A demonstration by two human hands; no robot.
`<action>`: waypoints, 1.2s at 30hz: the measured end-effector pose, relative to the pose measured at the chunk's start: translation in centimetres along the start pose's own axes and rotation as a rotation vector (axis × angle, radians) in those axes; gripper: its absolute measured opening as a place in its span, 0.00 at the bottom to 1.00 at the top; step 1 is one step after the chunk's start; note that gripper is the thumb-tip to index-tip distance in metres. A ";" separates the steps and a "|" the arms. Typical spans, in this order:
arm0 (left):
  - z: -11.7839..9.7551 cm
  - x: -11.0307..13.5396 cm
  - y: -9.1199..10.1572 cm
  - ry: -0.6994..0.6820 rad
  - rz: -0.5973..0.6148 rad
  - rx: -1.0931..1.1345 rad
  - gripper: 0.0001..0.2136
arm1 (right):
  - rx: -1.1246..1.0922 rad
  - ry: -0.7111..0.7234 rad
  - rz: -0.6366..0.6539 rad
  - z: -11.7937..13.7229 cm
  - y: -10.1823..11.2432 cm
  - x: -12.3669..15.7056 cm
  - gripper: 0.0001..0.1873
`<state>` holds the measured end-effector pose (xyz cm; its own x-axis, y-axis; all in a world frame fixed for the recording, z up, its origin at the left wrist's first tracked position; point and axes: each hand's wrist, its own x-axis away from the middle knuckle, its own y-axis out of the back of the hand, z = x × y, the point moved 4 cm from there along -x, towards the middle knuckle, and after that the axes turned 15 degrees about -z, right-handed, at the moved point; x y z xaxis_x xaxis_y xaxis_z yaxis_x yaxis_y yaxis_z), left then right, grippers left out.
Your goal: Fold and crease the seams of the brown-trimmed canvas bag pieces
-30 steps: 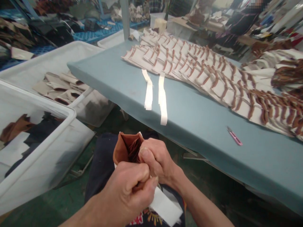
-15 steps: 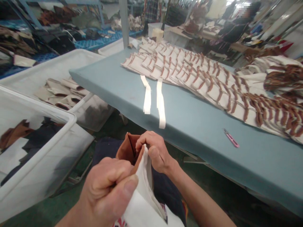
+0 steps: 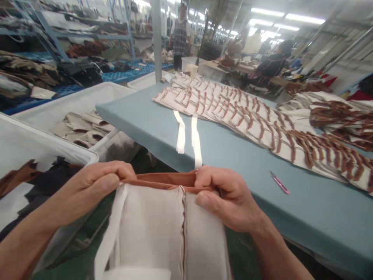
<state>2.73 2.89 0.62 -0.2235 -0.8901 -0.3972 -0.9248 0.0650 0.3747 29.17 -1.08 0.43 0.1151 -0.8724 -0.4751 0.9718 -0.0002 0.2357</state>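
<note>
Between my hands hangs a sewn fabric piece (image 3: 151, 225), off-white outside with a brown band along its top opening and a seam down its front. My left hand (image 3: 96, 186) pinches the opening's left corner, fingers closed on the brown edge. At the right corner my right hand (image 3: 224, 194) grips the same edge, thumb on the off-white side. A white strip (image 3: 107, 237) dangles from the piece's left side. Two more white strips (image 3: 181, 136) lie on the blue-grey table (image 3: 134, 112) just beyond. Pink-handled thread snips (image 3: 279, 182) rest on the table to the right.
Overlapping rows of off-white pieces with brown edges (image 3: 233, 105) cover the table's far side. White bins (image 3: 67, 144) holding fabric pieces stand at the left. A grey post (image 3: 157, 42) rises behind the table. One person (image 3: 179, 37) stands farther back.
My hands have moved apart, stretching the opening wide. The fabric piece has turned so its seamed off-white side faces me. My view has tilted up.
</note>
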 end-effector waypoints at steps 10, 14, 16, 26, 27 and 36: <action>-2.9 -0.4 -4.0 -0.255 0.309 -0.050 0.07 | -0.294 -0.117 0.162 1.0 -2.2 -0.7 0.27; -1.4 0.0 -4.9 -0.232 0.284 -0.064 0.07 | -0.252 -0.234 0.173 -0.4 -1.9 0.2 0.25; -0.9 0.2 -5.4 -0.219 0.290 -0.063 0.08 | -0.198 -0.297 0.166 -1.3 -1.7 0.7 0.25; -0.9 0.9 -7.0 -0.171 0.377 -0.020 0.12 | 0.182 0.049 0.061 -3.2 -1.3 1.4 0.25; -0.6 0.9 -7.0 -0.139 0.390 -0.006 0.12 | 0.201 0.112 0.047 -3.0 -1.2 1.4 0.25; -0.3 1.4 -6.6 0.019 0.548 0.018 0.13 | -0.009 0.081 0.092 -3.3 -2.1 1.2 0.22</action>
<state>8.60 1.08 -2.10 -0.6688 -0.7316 -0.1322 -0.6795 0.5293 0.5080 27.90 -0.53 -3.41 0.2197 -0.8260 -0.5191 0.9581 0.0824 0.2743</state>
